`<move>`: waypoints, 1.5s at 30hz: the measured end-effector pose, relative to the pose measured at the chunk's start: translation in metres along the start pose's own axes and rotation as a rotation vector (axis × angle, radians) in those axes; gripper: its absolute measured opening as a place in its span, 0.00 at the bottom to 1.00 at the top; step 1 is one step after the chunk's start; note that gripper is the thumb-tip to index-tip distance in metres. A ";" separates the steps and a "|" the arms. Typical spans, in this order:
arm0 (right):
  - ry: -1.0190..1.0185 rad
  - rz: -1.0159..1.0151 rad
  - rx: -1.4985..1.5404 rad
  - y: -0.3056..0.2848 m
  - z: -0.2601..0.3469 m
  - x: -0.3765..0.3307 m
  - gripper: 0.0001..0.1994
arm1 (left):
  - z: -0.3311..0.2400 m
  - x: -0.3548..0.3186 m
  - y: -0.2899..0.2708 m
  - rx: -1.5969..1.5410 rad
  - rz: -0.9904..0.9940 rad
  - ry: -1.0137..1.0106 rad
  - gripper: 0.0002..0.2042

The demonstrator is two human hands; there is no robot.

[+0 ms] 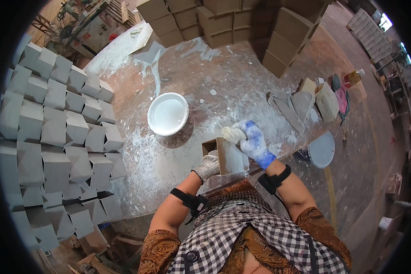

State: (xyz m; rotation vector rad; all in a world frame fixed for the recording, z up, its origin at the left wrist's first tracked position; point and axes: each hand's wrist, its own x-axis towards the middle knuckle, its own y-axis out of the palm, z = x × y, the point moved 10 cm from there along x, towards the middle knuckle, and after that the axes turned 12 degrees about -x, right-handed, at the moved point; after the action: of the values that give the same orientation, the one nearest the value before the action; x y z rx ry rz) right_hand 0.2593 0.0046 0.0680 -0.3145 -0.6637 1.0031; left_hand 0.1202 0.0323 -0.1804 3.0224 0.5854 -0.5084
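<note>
My left hand (207, 168), in a pale knitted glove, grips a small brown box (222, 156) at its open end near the front of the table. The box's right-hand face is coated white. My right hand (255, 142), in a blue and white glove smeared with white, is closed around a crumpled cream cloth or sponge (233, 134). That wad is at the far upper edge of the coated face. Beyond the box, to the left, stands a round white tub (168, 133) with white liquid inside.
Stacked whitish boxes (55, 123) wall off the left side. Brown boxes (217, 27) are piled at the back of the stained table (205, 98). Grey cloth (291, 108) and a bottle (353, 78) lie at the right. A pale-topped bucket (322, 149) stands beyond the right edge.
</note>
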 end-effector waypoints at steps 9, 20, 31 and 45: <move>0.266 0.094 0.476 0.018 -0.043 -0.100 0.15 | -0.104 -0.024 0.020 0.626 0.279 -0.248 0.24; -0.212 0.261 -0.288 -0.007 0.071 -0.093 0.13 | -0.141 -0.029 0.022 0.743 0.197 -0.038 0.18; 0.345 0.099 0.547 0.028 -0.021 -0.080 0.14 | -0.114 -0.016 0.027 0.637 0.169 0.001 0.19; -0.202 0.039 -0.021 -0.001 0.053 -0.032 0.12 | -0.128 -0.014 0.032 0.463 0.251 -0.216 0.20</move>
State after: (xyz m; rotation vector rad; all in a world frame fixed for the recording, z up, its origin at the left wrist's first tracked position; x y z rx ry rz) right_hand 0.2140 -0.0261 0.0975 -0.2474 -0.8540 1.0745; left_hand 0.1593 0.0081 -0.0555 3.3176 0.0779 -1.0644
